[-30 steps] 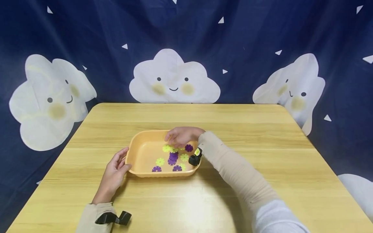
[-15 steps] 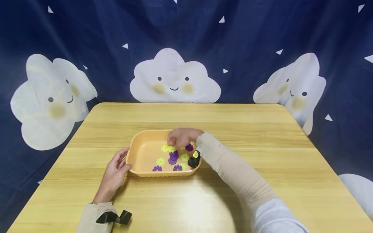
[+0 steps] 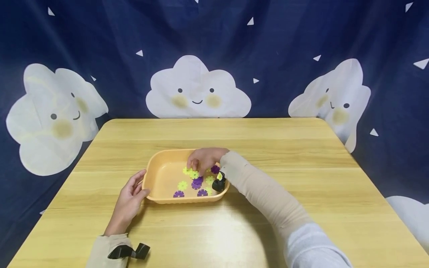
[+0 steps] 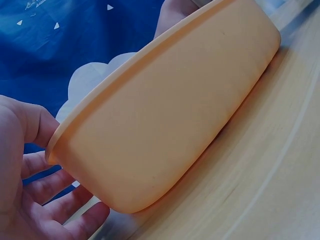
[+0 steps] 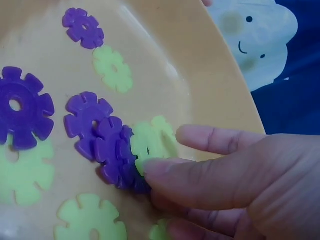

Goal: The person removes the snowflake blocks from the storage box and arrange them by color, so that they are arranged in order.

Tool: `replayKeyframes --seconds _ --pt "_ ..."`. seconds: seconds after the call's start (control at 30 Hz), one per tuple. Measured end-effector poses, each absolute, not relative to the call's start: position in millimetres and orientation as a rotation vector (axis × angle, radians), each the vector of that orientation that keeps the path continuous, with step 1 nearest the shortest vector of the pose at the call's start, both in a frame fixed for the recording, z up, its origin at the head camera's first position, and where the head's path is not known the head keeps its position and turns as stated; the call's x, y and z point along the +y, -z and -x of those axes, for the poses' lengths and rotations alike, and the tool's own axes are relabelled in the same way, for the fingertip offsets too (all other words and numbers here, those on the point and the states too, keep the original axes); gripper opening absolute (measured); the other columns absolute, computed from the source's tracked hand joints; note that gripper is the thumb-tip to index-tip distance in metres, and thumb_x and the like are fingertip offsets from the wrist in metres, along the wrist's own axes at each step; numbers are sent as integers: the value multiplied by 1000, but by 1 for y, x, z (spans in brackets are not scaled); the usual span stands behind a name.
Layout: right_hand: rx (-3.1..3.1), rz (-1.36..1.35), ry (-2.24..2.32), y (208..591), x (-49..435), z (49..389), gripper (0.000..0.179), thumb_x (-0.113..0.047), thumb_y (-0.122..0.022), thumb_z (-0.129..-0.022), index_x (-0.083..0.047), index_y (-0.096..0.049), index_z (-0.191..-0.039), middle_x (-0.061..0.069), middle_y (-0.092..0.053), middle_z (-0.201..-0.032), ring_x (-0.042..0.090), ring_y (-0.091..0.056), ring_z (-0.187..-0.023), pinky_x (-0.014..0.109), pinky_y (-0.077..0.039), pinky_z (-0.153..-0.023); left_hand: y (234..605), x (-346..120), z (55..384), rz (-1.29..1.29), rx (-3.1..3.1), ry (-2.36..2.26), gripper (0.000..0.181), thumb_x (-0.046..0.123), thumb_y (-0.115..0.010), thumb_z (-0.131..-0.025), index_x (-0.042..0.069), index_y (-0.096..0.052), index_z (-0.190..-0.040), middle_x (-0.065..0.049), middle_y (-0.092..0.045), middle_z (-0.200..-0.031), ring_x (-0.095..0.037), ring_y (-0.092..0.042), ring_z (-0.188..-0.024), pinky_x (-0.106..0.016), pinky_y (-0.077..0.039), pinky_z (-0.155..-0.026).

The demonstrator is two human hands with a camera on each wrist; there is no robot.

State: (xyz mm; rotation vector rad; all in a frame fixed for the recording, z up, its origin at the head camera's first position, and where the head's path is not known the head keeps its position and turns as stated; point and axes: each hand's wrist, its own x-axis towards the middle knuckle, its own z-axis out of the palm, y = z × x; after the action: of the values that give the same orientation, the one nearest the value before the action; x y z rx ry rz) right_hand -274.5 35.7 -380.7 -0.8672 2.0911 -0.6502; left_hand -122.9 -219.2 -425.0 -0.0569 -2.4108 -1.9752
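A light orange plastic basin (image 3: 160, 176) stands on the table. My left hand (image 3: 130, 198) grips its left end, thumb at the rim and fingers spread along the outer wall in the left wrist view. My right hand (image 3: 204, 160) reaches into the right part of the basin. In the right wrist view its thumb touches a yellow-green notched snowflake disc (image 5: 146, 142), with the index finger held out apart. Purple snowflake discs (image 5: 107, 145) overlap beside that disc. The lower fingers are partly hidden behind the thumb; I cannot tell whether they pinch a disc.
Several more yellow-green discs (image 3: 182, 185) and purple discs (image 3: 178, 194) lie scattered on the basin floor. The wooden table (image 3: 268, 137) extends around the basin. A dark blue cloth (image 3: 278, 29) with clouds hangs behind the table's far edge.
My right hand has dipped slightly lower into the basin, and a yellow-green disc by its fingers has shifted slightly. My left hand keeps its grip on the basin. The head view has shifted a little.
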Motion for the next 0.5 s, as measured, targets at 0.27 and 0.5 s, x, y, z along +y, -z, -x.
replayKeyframes --seconds 0.27,0.5 --pt "2097 864 646 390 34 275 47 17 -69 -77 -11 -64 -115 5 -58 -89 11 -51 -72 20 -46 -57 427 -218 121 47 -2424 1957 60 -8 -49 -93 -3 -29 -148 -23 -34 -148 -1 -45 -119 -9 -40 -93" --pt "2128 912 614 390 32 277 40 12 -74 -77 -10 -69 -110 2 -60 -87 11 -55 -78 21 -52 -72 426 -220 122 68 -2410 1962 60 -8 -50 -93 -3 -29 -148 -23 -32 -148 2 -46 -116 -10 -42 -92"
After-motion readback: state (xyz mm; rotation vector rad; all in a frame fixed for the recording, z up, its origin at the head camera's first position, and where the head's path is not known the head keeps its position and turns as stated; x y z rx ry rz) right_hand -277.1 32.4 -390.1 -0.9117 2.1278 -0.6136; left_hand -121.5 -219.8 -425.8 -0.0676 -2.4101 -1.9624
